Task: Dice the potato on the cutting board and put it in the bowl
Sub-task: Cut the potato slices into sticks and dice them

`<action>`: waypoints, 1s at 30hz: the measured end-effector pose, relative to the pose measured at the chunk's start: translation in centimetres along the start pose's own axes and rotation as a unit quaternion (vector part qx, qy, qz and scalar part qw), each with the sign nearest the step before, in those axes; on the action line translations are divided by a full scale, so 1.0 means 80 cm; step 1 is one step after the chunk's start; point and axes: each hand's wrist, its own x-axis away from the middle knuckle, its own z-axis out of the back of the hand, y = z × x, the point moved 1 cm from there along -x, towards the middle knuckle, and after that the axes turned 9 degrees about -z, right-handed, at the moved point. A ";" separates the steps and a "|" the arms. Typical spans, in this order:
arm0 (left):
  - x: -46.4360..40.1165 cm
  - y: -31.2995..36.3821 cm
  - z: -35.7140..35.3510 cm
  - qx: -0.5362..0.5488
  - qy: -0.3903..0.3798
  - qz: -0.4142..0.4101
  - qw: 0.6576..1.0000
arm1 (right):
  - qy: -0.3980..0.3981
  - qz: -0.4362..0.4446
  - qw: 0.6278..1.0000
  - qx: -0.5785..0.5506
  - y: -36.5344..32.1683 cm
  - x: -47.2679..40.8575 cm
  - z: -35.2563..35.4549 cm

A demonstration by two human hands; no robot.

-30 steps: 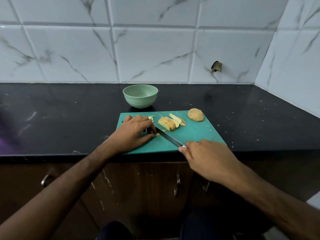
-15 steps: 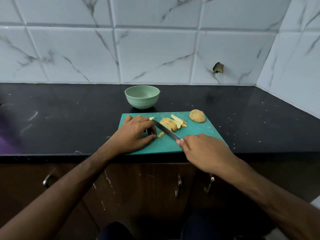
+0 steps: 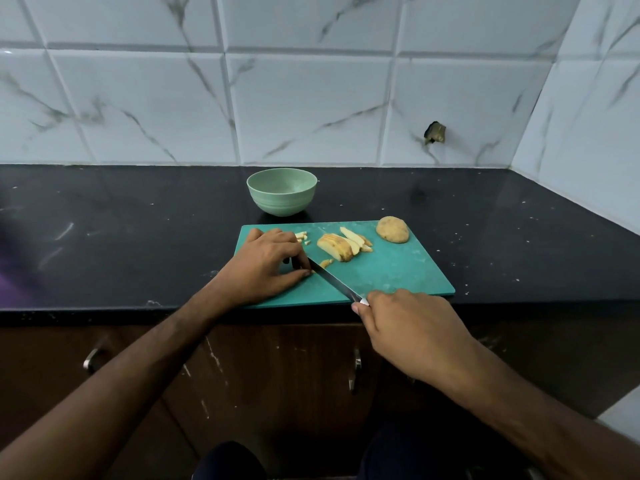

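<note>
Right hand (image 3: 408,327): I see it wrapped tight round the knife (image 3: 332,280) handle at the board's near edge, the blade slanting away to the left hand.
Left hand (image 3: 266,265): fingers curled down on the board (image 3: 398,271), tips touching the blade; what they pin I cannot tell.
Potato: one uncut half (image 3: 392,229) at the far right corner; one fanned stack of slices (image 3: 341,245) mid-board; a few small sticks (image 3: 302,236) beside my left knuckles.
Bowl (image 3: 281,191): one, green, on the counter (image 3: 138,230) just beyond the board.
</note>
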 end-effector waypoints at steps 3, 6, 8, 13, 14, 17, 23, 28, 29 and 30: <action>-0.001 -0.001 0.000 0.010 -0.013 -0.004 1.000 | 0.009 0.002 1.000 0.020 -0.006 0.001 -0.006; -0.001 -0.001 0.000 0.000 -0.014 -0.009 1.000 | -0.010 0.003 1.000 0.014 -0.012 -0.009 -0.004; 0.001 -0.001 -0.001 -0.007 -0.007 -0.003 1.000 | -0.053 -0.005 0.999 -0.012 -0.009 -0.023 0.002; 0.002 -0.004 -0.003 -0.020 0.016 0.020 0.999 | -0.087 -0.031 0.990 -0.110 0.021 -0.044 0.029; 0.001 -0.004 -0.003 -0.023 0.014 0.018 0.999 | -0.080 -0.035 0.988 -0.130 0.028 -0.045 0.033; -0.002 -0.006 -0.007 -0.004 -0.017 -0.006 1.000 | -0.067 -0.060 0.961 -0.262 0.053 -0.061 0.028; -0.022 -0.006 -0.013 0.059 -0.109 -0.077 0.989 | -0.048 -0.048 0.862 -0.503 0.069 -0.112 -0.005; -0.035 -0.005 -0.017 -0.001 -0.106 -0.171 0.980 | -0.006 -0.052 0.808 -0.587 0.061 -0.137 -0.016; -0.035 -0.008 -0.017 -0.009 -0.092 -0.182 0.979 | -0.004 -0.053 0.800 -0.597 0.062 -0.140 -0.018; -0.034 -0.011 -0.018 -0.018 -0.077 -0.185 0.980 | -0.005 -0.051 0.795 -0.605 0.062 -0.142 -0.019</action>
